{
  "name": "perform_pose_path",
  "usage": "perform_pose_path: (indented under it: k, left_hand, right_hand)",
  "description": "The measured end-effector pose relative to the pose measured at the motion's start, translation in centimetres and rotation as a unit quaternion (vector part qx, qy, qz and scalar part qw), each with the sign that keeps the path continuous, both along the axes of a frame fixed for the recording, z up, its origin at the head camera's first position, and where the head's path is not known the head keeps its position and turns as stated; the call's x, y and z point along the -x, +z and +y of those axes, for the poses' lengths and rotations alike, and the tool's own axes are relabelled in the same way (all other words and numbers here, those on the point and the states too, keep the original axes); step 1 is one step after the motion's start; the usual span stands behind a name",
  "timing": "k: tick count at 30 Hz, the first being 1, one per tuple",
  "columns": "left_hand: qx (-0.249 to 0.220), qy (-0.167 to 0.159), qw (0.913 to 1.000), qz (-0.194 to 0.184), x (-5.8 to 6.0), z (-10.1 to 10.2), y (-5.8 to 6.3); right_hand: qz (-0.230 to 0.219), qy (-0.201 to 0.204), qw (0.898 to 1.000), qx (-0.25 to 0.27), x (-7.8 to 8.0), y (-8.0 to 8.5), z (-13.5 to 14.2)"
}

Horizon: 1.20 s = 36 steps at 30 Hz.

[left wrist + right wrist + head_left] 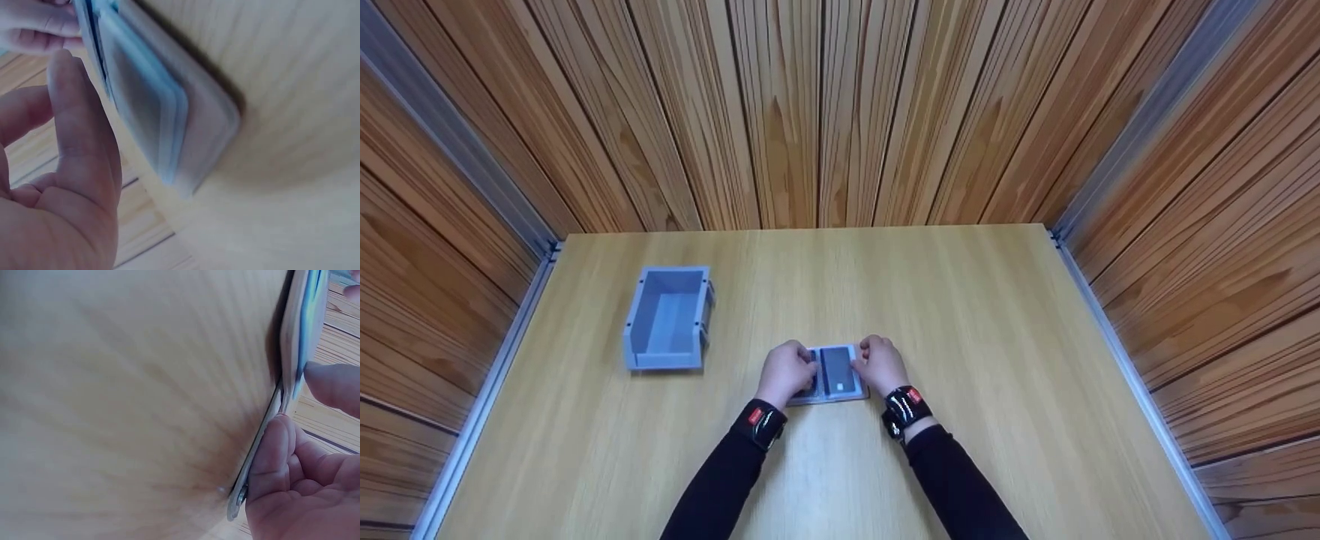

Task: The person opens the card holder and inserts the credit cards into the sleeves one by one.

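An open card holder [849, 397] with clear sleeves lies on the table in front of me, a dark card [837, 366] showing in its right half. In the left wrist view its pale cover [211, 126] extends past the stacked sleeves [171, 132]. My left hand [786, 371] is at the holder's left half, fingers bent, with nothing visible between thumb and finger. At the right edge, my right hand [883, 364] pinches the holder, thumb on the sleeve side and curled fingers against the cover. A strap with a metal snap [242, 496] sticks out beside those fingers.
A grey-blue plastic bin [666, 361] with a low front stands to the left on the wooden table [960, 300]. Wood-plank walls [780, 112] with metal corner rails rise at the back and both sides. Both wrists carry black straps.
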<state>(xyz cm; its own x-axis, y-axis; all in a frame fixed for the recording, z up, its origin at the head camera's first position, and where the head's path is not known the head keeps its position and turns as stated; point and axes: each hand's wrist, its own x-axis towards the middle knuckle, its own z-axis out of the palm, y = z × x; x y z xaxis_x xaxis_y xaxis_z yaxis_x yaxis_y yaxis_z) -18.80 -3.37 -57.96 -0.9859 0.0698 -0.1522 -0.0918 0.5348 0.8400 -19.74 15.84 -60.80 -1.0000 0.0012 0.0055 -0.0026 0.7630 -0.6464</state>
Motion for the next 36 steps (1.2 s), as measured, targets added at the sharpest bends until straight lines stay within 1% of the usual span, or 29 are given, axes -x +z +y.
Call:
perform_pose_path:
  k: [4,8,14,17,23,30,36]
  left_hand:
    - [0.003,0.023,0.9997,-0.001,0.2,-1.2,0.2]
    - [0.027,0.037,0.9989,0.004,0.4,-2.3,0.2]
    - [0.070,0.053,0.9956,0.031,0.6,-3.5,0.0]
    - [0.077,0.067,0.9942,0.034,0.7,-4.0,-0.2]
    - [0.085,0.085,0.9924,0.027,0.8,-4.8,-0.4]
    - [0.106,0.079,0.9906,0.036,0.6,-5.3,-0.7]
    - [0.121,0.066,0.9904,0.014,0.4,-5.5,-0.8]
  right_hand:
    - [0.005,0.000,1.000,-0.003,0.0,0.0,0.0]
    - [0.008,0.001,1.000,-0.012,0.1,0.0,-0.1]
    - [-0.005,-0.004,1.000,-0.011,0.0,0.0,-0.1]
    - [-0.005,-0.003,1.000,-0.011,0.0,0.0,-0.1]
    - [-0.016,-0.008,1.000,-0.011,0.1,0.1,-0.1]
    - [-0.026,-0.010,1.000,-0.007,0.2,-0.1,-0.2]
    - [0.003,0.000,1.000,-0.013,0.0,-0.1,-0.1]
